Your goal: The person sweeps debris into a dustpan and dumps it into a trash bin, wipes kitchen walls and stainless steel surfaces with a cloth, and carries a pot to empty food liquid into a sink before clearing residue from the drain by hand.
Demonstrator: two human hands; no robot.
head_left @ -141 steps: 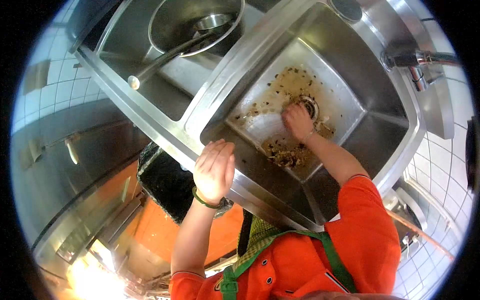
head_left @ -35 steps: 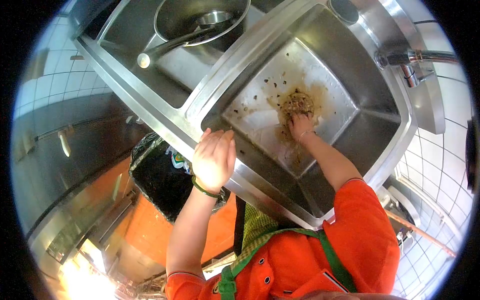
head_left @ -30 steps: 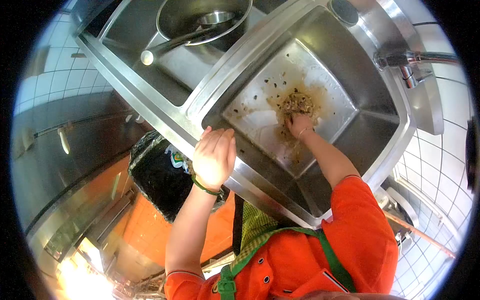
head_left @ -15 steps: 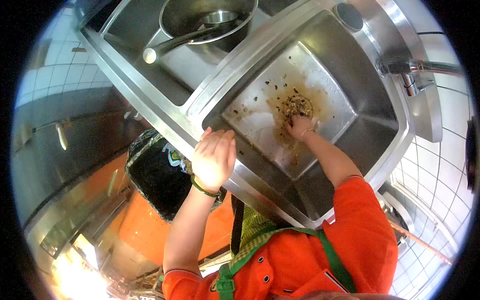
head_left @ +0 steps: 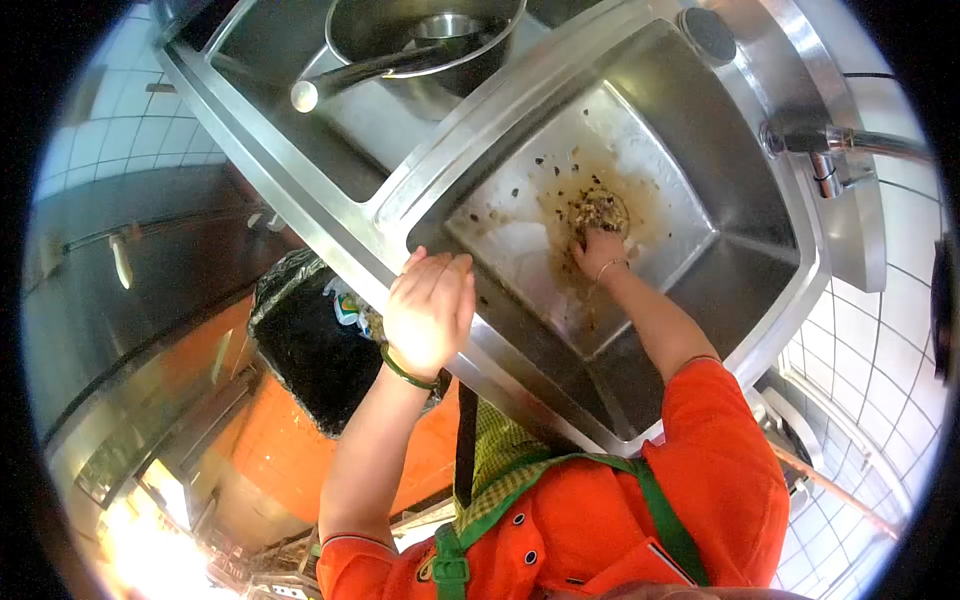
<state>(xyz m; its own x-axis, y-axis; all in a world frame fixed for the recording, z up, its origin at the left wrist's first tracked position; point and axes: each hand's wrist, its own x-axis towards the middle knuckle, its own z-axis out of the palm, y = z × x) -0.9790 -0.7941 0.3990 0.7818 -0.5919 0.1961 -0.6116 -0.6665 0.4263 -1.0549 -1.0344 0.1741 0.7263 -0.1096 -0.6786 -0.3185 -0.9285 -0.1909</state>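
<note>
My left hand, palm down with a green band at its wrist, rests on the front rim of the steel sink, fingers extended over the edge. Inside the right basin, my right hand reaches down to the wet food scraps heaped over the round drain. Its fingertips are hidden among the scraps, so I cannot make out whether they hold anything. Brownish water and dark bits lie spread on the basin floor around the heap.
A large pot with a smaller metal container and a long-handled tool sits in the left basin. A faucet projects at the right. Below the rim, at the left, is a bin lined with a black bag, with some wrappers inside.
Scraps that lay spread across the basin floor are now gathered over the drain. My right hand has shifted slightly toward the basin's near side. My left hand has stayed on the rim.
</note>
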